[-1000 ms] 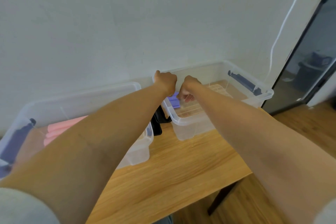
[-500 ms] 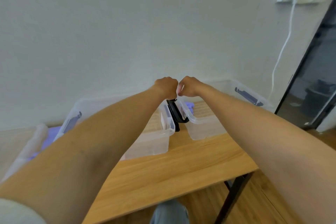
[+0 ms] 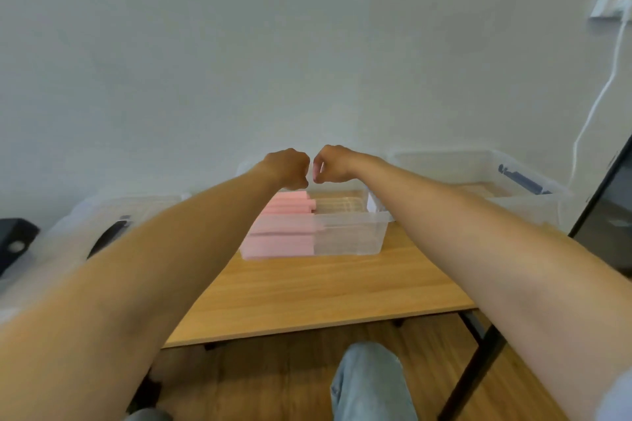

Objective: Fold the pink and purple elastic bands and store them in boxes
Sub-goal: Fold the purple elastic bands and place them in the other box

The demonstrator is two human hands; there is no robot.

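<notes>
The wooden table [image 3: 325, 287] carries three clear boxes: a blurred left one [image 3: 68, 232], a middle box [image 3: 349, 232] and a right one [image 3: 513, 188]. Folded pink bands [image 3: 280, 236] fill the middle box's left half; no purple band shows. Above it the left hand [image 3: 289, 168] and right hand [image 3: 330, 164] hover as curled fists, knuckles nearly touching, holding nothing I can see. Risk, I'd judge: a dropped forearm could shove the light box.
</notes>
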